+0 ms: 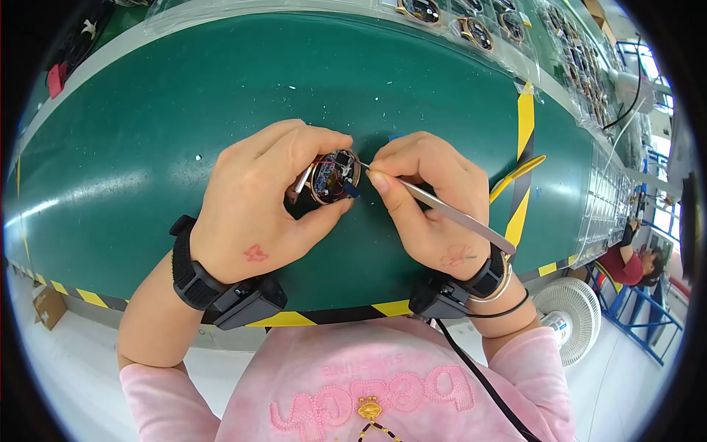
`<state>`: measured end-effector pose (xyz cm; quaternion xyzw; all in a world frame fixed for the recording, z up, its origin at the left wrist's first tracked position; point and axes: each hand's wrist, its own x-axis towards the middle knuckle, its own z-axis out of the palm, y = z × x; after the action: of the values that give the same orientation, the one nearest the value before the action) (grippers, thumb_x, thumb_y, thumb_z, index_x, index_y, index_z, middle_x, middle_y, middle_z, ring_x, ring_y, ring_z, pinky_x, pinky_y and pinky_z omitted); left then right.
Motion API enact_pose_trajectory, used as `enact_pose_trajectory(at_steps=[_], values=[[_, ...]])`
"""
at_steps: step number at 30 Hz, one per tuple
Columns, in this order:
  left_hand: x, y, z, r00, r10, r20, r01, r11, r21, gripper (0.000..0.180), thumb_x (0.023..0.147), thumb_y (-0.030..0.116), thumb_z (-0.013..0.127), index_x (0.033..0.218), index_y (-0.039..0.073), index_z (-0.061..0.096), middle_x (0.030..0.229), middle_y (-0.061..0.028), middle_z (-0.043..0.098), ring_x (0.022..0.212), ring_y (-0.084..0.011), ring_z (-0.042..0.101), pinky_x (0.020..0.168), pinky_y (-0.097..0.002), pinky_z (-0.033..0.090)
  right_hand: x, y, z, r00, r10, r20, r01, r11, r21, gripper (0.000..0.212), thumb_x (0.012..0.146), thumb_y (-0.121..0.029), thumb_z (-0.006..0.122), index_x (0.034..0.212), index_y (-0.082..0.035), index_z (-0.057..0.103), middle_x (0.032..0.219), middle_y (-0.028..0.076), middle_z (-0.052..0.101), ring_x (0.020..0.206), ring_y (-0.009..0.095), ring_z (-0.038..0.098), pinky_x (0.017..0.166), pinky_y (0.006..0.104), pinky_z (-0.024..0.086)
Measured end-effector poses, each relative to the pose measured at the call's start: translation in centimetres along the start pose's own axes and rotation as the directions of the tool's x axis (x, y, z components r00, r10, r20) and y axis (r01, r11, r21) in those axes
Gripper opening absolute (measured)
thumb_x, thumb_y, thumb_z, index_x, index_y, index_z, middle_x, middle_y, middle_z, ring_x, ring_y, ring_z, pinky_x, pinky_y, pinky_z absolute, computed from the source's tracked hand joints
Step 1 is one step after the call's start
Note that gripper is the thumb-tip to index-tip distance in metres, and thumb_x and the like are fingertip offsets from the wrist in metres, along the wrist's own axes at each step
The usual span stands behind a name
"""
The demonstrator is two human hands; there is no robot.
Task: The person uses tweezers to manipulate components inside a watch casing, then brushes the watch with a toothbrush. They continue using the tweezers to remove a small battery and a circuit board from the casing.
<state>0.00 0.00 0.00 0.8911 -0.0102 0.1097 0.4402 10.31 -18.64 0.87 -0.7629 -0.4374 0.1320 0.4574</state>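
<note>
My left hand (269, 195) grips a small round watch case (333, 177) by its rim, thumb at the near side and fingers at the far side. The case's open face shows a dark circuit board, a red wire and a blue-black flex tab. A silvery piece sticks out at its left side, partly behind my fingers. Pinched in my right hand (434, 195) is a pair of metal tweezers (460, 216), whose tip points left at the right edge of the case. Whether the tip touches the board I cannot tell.
On the green table (280, 74), a yellow-handled tool (518, 177) lies right of my right hand, over yellow-black tape (525, 121). Clear trays of watch cases (475, 33) line the far right. A white fan (567, 317) and a seated person (626, 261) are off to the right.
</note>
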Motion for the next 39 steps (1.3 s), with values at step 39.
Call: enact_pose_trajectory(at_steps=[39], values=[[-0.13,0.10,0.13,1.000,-0.020,-0.008,0.020,1.000,0.000,0.048,0.065,0.004,0.083,0.110,0.005,0.067,0.091,-0.0073,0.067,0.074,-0.0191,0.064,0.063,-0.0261,0.050,0.14,0.26,0.43,0.987,-0.157,-0.036,0.156,0.987,-0.051,0.011,0.083,0.002,0.070,0.087,-0.002,0.061,0.084,0.013,0.067,0.072,0.024,0.064,0.064,0.0310,0.050]])
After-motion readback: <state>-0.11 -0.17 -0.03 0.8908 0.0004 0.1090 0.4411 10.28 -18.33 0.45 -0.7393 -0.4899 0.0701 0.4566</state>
